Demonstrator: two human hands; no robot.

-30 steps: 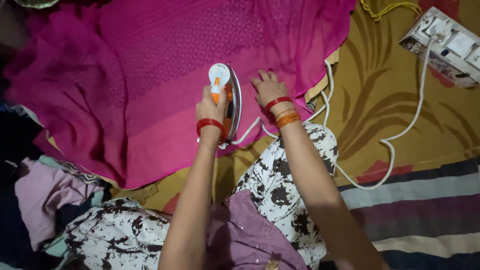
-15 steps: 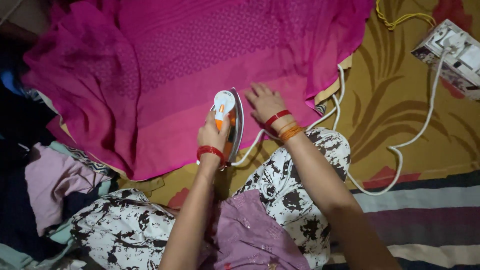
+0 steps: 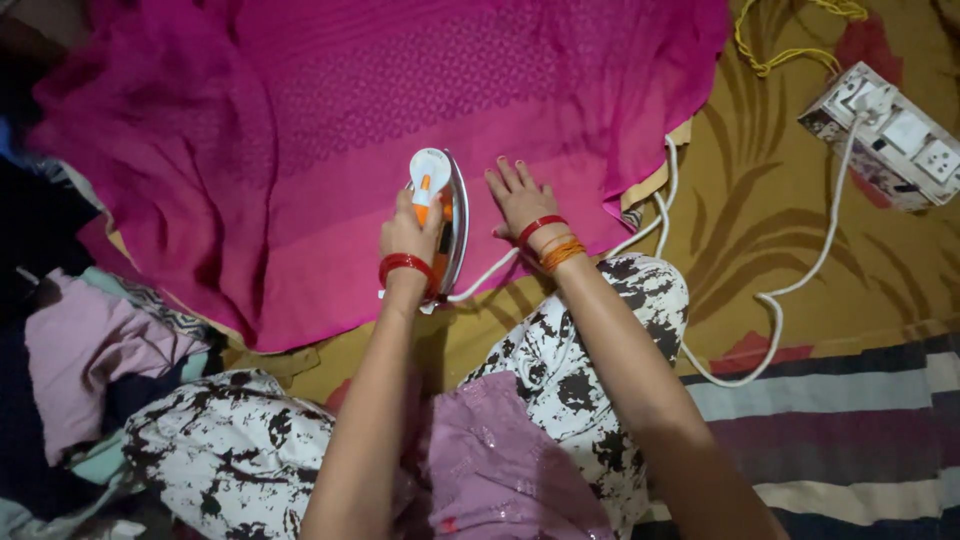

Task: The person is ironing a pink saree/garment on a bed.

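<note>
The iron (image 3: 440,215) sits flat on the pink cloth (image 3: 400,110), near its lower edge. The left hand (image 3: 410,232) is closed around the iron's orange handle. The right hand (image 3: 520,195) lies just beside it, fingers spread flat on the cloth, holding nothing. That hand is close to the hot plate and could get burned if the iron slides sideways. The white cord (image 3: 780,295) loops across the mat to the socket box (image 3: 890,135); a snag might tug the iron.
</note>
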